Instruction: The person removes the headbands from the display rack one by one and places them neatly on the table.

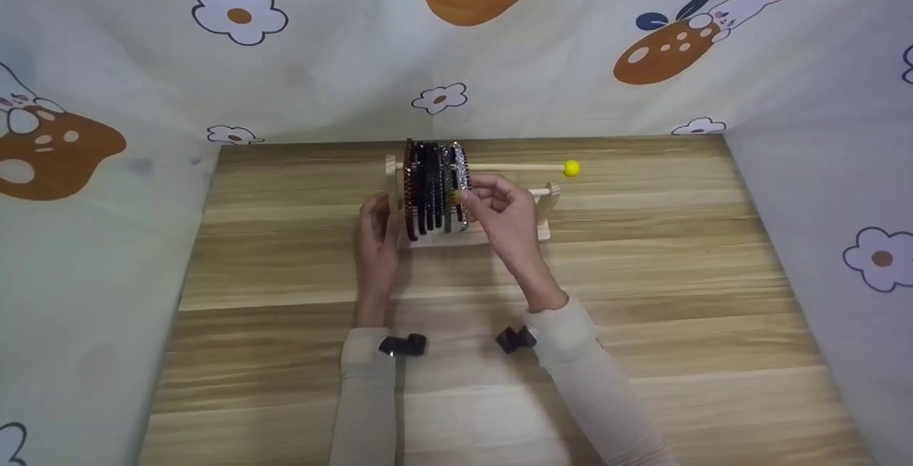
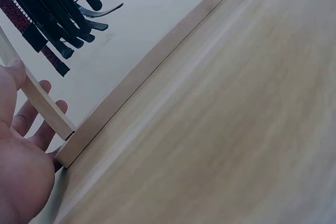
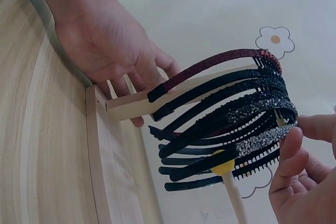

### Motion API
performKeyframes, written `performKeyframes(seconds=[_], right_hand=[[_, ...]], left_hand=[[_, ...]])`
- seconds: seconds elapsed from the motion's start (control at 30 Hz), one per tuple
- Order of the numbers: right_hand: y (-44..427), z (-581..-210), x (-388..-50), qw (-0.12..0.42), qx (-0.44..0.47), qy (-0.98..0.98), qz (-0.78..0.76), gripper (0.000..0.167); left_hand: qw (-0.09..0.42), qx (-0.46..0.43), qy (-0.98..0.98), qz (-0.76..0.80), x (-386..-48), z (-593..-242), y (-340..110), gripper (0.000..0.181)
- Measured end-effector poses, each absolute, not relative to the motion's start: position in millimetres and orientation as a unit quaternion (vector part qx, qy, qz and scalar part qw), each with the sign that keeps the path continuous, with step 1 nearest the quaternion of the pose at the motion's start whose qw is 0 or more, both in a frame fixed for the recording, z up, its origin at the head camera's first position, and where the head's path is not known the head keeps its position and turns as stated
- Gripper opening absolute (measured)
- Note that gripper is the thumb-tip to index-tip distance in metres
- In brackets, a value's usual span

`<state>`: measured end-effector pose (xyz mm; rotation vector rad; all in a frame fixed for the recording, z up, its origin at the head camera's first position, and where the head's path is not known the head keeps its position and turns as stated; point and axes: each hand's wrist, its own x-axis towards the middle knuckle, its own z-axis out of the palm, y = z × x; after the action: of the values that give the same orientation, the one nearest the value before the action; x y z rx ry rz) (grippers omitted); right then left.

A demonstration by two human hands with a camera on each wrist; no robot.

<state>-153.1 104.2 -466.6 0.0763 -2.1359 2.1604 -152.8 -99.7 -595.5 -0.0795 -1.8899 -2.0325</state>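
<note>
Several dark hair hoops (image 1: 430,188) hang side by side on a pale wooden rack (image 1: 545,210), at its left end. My right hand (image 1: 510,227) pinches the outermost one, a silver glittery hair hoop (image 3: 262,141), between thumb and forefinger. It still sits close against the others. At the rack's left end, my left hand (image 1: 378,245) holds the wooden upright (image 2: 50,108), thumb on one side and fingers on the other. A dark red hair hoop (image 3: 210,64) is nearest that upright. The hoops partly hide the rods they hang on.
One rod of the rack ends at the right in a yellow ball (image 1: 571,168); another yellow ball (image 3: 223,163) shows among the hoops. The rack stands on a wood-grain table (image 1: 642,295). Printed cloth walls (image 1: 342,38) close in the back and both sides.
</note>
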Motion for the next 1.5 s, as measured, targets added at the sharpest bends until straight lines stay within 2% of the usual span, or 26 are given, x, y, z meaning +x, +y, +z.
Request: performKeyframes(seconds=[1.03, 1.5], right_hand=[[113, -464, -148, 0.056, 0.019, -0.694, 0.717, 0.015], [117, -458, -146, 0.072, 0.029, -0.685, 0.724, 0.013]], left_hand=[[0.152, -0.004, -0.662, -0.734, -150, -597, -100, 0.040], [0.176, -0.021, -0.658, -0.732, -152, -597, -100, 0.038]])
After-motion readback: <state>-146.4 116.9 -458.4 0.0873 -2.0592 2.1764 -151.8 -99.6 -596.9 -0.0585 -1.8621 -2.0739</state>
